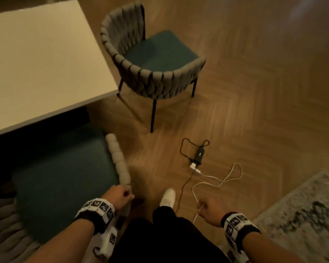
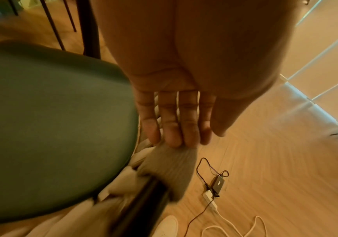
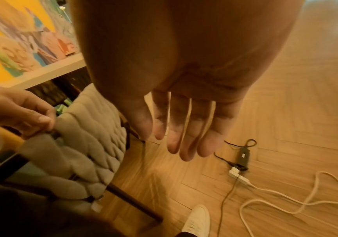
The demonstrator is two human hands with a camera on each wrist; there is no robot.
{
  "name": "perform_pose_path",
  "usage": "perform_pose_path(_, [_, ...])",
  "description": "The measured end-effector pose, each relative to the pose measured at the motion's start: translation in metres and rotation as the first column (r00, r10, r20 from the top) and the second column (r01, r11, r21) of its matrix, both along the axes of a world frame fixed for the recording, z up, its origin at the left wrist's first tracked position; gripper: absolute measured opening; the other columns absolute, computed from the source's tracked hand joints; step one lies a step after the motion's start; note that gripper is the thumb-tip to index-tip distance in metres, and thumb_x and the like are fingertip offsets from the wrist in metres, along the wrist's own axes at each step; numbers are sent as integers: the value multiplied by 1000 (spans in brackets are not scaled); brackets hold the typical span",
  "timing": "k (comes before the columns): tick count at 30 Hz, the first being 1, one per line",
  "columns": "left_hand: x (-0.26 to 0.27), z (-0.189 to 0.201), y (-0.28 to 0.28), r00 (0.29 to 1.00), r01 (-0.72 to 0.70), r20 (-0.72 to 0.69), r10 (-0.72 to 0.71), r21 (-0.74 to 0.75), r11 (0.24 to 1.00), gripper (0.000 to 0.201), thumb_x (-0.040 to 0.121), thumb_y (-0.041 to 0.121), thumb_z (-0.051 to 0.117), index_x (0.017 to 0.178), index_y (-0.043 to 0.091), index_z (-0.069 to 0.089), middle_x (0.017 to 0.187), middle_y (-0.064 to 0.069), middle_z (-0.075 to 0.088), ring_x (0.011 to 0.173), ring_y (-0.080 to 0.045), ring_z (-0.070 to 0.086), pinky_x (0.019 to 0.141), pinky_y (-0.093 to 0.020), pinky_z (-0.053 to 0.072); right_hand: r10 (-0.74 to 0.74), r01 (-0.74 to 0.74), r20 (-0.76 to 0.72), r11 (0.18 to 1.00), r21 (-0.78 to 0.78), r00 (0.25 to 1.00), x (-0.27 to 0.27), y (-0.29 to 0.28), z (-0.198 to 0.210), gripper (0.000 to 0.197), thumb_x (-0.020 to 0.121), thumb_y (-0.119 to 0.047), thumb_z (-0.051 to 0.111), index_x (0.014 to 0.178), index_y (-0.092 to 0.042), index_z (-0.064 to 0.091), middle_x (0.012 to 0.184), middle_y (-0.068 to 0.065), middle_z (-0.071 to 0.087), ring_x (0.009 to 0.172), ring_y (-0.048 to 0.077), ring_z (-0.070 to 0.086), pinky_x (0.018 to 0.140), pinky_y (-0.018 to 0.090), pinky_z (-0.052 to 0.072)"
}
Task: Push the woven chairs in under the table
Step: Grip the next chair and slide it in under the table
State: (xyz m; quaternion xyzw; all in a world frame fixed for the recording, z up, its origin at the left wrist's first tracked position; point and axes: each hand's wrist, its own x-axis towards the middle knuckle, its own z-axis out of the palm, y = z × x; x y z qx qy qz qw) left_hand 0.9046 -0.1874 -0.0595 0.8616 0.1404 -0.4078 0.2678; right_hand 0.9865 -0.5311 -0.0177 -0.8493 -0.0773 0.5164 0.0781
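Two woven chairs have grey braided backs and teal seats. The near chair (image 1: 61, 177) stands at the lower left with the front of its seat under the cream table (image 1: 36, 63). My left hand (image 1: 120, 194) rests on its woven back rim (image 1: 120, 164); in the left wrist view the nearly straight fingertips (image 2: 172, 136) touch the grey band and the thumb hangs free. The far chair (image 1: 154, 63) stands off the table's right corner, turned away from it, wholly out on the floor. My right hand (image 1: 207, 207) hangs over the floor, fingers relaxed (image 3: 184, 136) and holding nothing.
A black charger (image 1: 199, 154) with a dark cord and a looping white cable (image 1: 226, 179) lie on the wooden floor between the chairs and me. My white shoe (image 1: 167, 198) stands beside the cord. A patterned rug (image 1: 302, 215) covers the lower right.
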Motion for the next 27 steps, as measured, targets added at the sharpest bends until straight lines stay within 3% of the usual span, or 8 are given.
perform_pose_path(2, [31, -3, -3, 997, 49, -62, -48, 20, 999, 25, 96, 38, 56, 107, 19, 68, 106, -4, 69, 104, -22, 64, 78, -23, 42, -53, 52, -23, 998, -27, 998, 19, -23, 2, 7, 89, -24, 57, 95, -25, 60, 93, -3, 59, 89, 15, 56, 64, 18, 39])
perform_pose_path(6, [84, -4, 2, 985, 103, -144, -99, 15, 995, 26, 95, 40, 55, 109, 20, 65, 111, -2, 66, 104, -20, 62, 85, -26, 47, -64, 54, -81, 991, -124, 995, 60, -47, 2, 5, 85, -27, 56, 85, -32, 58, 100, 1, 65, 101, 20, 63, 83, 27, 48])
perform_pose_path(10, [152, 1, 19, 988, 110, -117, -101, 76, 991, 28, 94, 43, 55, 110, 22, 65, 115, -3, 66, 108, -20, 60, 89, -28, 46, 6, -22, -118, 990, -136, 993, 124, -32, -9, 6, 84, -34, 60, 88, -35, 57, 115, -1, 64, 109, 18, 59, 90, 26, 45])
perform_pose_path(14, [249, 11, 45, 993, 79, -93, -73, 61, 995, 30, 95, 41, 55, 115, 21, 64, 120, -5, 64, 112, -24, 59, 96, -36, 48, 91, -92, -16, 995, -45, 996, 220, 26, -5, 11, 93, -32, 52, 96, -27, 61, 92, -5, 54, 93, 18, 54, 70, 18, 38])
perform_pose_path(16, [306, 19, 61, 997, 69, -30, -68, 34, 997, 28, 95, 36, 55, 116, 20, 64, 120, -6, 65, 112, -25, 59, 97, -38, 48, 133, -133, 65, 991, -11, 989, 278, 60, -9, 19, 94, -27, 50, 101, -17, 65, 90, 0, 57, 88, 18, 50, 63, 16, 35])
perform_pose_path(21, [431, 32, 107, 936, -12, 351, -19, 85, 996, 11, 92, 36, 57, 95, 25, 60, 105, -4, 67, 103, -27, 63, 86, -39, 51, 197, -206, 236, 978, 13, 951, 418, 158, 0, 21, 94, -30, 46, 102, -16, 60, 100, 9, 65, 88, 26, 60, 77, 35, 51])
perform_pose_path(24, [488, 31, 136, 881, 73, 439, -177, 244, 967, 39, 89, 41, 61, 123, 22, 56, 123, -3, 59, 117, -26, 53, 98, -40, 44, 271, -352, 444, 930, 109, 854, 479, 213, 4, 27, 90, -30, 53, 113, -17, 56, 110, 8, 64, 100, 29, 60, 82, 39, 51])
perform_pose_path(27, [522, 28, 157, 907, 281, 195, -373, 381, 881, 66, 85, 53, 61, 141, 24, 42, 142, -5, 47, 133, -28, 39, 113, -45, 28, 409, -514, 492, 853, 94, 769, 511, 256, 0, 33, 88, -32, 57, 116, -15, 54, 111, 9, 63, 102, 30, 57, 83, 40, 48])
